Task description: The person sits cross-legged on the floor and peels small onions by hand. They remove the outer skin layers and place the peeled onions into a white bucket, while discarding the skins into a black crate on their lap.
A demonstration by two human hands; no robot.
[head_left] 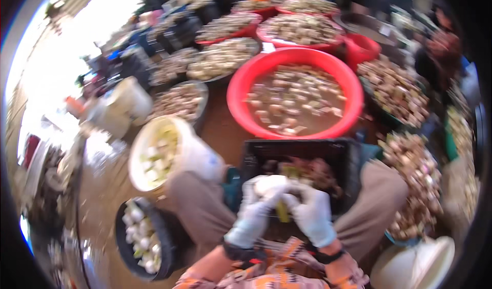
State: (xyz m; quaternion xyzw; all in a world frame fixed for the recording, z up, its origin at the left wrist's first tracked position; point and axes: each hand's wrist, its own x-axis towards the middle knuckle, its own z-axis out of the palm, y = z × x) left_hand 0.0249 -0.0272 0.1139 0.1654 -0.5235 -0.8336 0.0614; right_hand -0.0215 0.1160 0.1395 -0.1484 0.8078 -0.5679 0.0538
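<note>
Wet brown floor (100, 202) spreads beneath crowded basins. Ahead stands a big red tub (238, 97) of vegetable pieces in murky water; at right, a brownish heap (410, 181) looks still undone. Scraps lie in a black crate (252, 156). Pale pieces in the white bucket (200, 153) and dark bucket (173, 250) seem finished. Left hand (253, 207) and right hand (311, 212), gloved, meet with curled fingers; a yellow-green stem (282, 212) shows between them, but blur hides whether either grasps it.

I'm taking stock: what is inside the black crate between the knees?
Blurred reddish-brown pieces show in the black crate; the left hand and right hand hide whatever lies behind them.
</note>
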